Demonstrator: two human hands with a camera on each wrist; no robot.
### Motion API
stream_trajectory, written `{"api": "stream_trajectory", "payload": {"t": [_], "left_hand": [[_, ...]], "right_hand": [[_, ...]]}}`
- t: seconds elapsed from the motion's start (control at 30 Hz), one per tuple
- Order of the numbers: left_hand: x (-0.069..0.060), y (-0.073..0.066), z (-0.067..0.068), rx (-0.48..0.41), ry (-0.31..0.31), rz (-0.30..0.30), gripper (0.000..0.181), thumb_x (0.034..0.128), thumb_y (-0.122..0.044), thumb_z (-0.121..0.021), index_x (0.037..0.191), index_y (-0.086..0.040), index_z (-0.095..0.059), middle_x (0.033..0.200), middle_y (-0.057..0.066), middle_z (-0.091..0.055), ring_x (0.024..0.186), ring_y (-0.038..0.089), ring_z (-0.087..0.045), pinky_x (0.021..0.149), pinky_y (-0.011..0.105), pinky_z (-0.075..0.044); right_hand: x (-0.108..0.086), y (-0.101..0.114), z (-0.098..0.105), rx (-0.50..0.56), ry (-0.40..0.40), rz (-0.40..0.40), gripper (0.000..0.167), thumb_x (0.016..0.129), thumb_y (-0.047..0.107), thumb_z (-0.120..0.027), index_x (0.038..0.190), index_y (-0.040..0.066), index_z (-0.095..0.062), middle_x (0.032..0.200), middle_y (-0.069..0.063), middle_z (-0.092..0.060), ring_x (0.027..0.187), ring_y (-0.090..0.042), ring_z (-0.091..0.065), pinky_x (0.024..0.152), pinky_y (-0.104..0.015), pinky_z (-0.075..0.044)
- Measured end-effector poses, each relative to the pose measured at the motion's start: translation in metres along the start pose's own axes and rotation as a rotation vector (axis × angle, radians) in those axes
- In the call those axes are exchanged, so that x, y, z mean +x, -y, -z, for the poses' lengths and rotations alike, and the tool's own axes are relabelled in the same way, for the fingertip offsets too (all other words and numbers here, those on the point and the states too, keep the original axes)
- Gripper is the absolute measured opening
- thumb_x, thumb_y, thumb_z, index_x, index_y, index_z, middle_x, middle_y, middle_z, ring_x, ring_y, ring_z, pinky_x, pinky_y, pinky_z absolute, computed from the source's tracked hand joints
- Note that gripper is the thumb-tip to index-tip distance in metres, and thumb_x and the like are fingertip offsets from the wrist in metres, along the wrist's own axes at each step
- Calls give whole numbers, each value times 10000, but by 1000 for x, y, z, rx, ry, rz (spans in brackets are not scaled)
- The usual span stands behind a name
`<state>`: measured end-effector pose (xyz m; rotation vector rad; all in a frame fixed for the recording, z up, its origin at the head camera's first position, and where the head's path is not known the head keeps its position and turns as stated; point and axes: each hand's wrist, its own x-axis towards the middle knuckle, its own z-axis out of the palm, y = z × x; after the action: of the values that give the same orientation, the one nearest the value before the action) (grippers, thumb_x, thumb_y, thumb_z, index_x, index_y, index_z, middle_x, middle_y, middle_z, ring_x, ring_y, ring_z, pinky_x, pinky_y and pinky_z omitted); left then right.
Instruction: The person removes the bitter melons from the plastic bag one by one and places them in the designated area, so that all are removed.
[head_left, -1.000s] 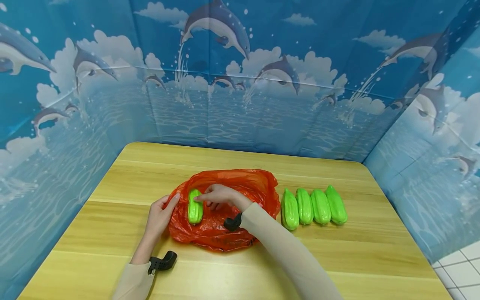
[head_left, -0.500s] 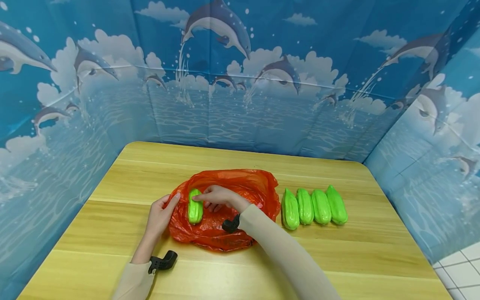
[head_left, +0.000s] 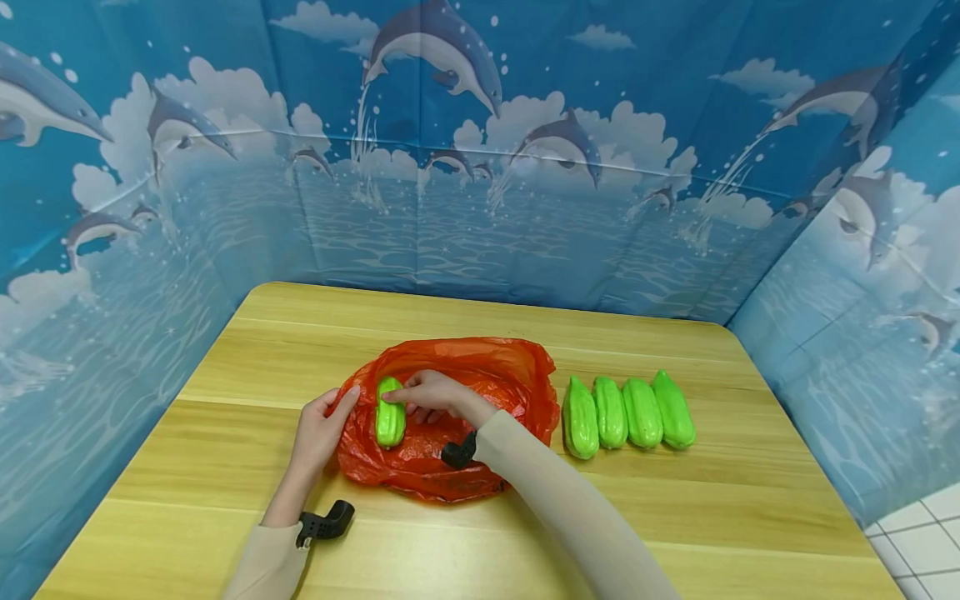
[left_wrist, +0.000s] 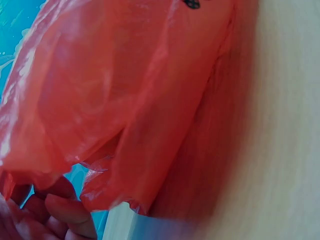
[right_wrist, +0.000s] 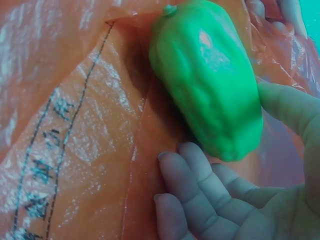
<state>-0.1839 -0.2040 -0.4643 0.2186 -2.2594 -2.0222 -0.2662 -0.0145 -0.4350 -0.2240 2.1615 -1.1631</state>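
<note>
A red plastic bag [head_left: 457, 483] lies spread with its mouth up on the wooden table. My left hand [head_left: 318, 433] grips the bag's left rim; in the left wrist view, the fingers [left_wrist: 70, 210] are bent at the bag's edge. Inside the bag, near that rim, lies a glossy green ribbed gourd [head_left: 390, 429]. My right hand [head_left: 442, 392] is inside the bag, with one outstretched digit touching the gourd. In the right wrist view, its other fingers [right_wrist: 180, 180] are loosely bent below the gourd and not wrapped round it.
Right of the bag, several similar green gourds [head_left: 642, 412] lie side by side in a row on the table [head_left: 750, 500]. A dolphin-print curtain [head_left: 487, 217] hangs behind the table and along its sides. Each wrist wears a black camera mount [head_left: 327, 523].
My right hand and forearm have shifted very slightly left. The left hand, the bag and the gourds look unchanged.
</note>
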Motion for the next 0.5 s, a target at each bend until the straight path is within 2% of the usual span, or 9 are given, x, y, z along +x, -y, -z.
{"api": "stream_trajectory", "payload": {"t": [0.2,0.5], "left_hand": [[0,-1,0,-3,-1,0,438,934,-394,-596,947,43,-635,806,91,-615,685,141,-560,582,249,-470],[-1,-2,1,-5,-3,6,442,932,-399,-597,953,41,-639,813,90,-617,695,143,-561,587,252,-469]], "right_hand": [[-1,0,-1,20,-6,5,510,843,446,-696,1121,42,-558,903,-132,-629,746,-268,-616,641,-358,-495],[-1,-3,-2,36,6,19,425,853,445,-684,1016,62,-598,896,-131,-633,735,-261,-615,625,-349,-480]]}}
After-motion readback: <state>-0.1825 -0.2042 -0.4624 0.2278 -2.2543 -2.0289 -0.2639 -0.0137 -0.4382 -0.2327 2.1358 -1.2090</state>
